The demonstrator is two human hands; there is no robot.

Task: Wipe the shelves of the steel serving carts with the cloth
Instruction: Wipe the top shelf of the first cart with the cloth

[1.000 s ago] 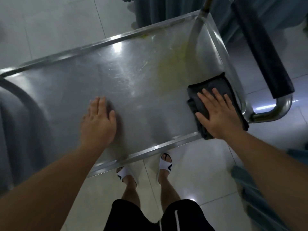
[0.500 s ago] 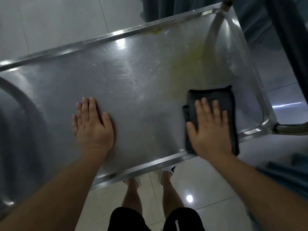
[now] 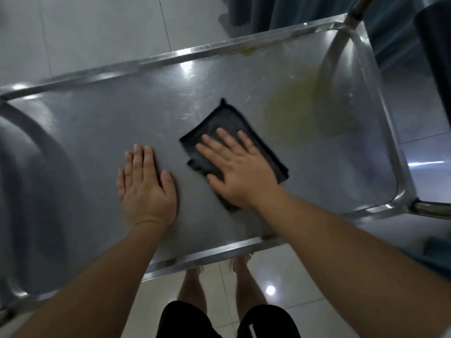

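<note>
The steel cart's top shelf point(image 3: 102, 123) fills the view, with a raised rim all round. A folded black cloth point(image 3: 219, 123) lies flat near the shelf's middle. My right hand point(image 3: 239, 167) presses down on it with straight, spread fingers, covering its near half. My left hand point(image 3: 144, 184) rests flat on the bare steel just left of the cloth, fingers together. A yellowish smear point(image 3: 300, 113) stains the shelf to the right of the cloth, and a small yellow spot point(image 3: 249, 52) sits at the far rim.
The cart's handle tube point(image 3: 432, 211) sticks out at the right, with a dark grip point(image 3: 434, 40) above it. Blue curtain fabric point(image 3: 280, 11) hangs behind the cart. White floor tiles point(image 3: 85, 32) surround it. My legs point(image 3: 214, 284) stand at the near rim.
My right hand has slid the cloth from the shelf's near right corner leftward and away from me to the middle. My left hand stays flat in place.
</note>
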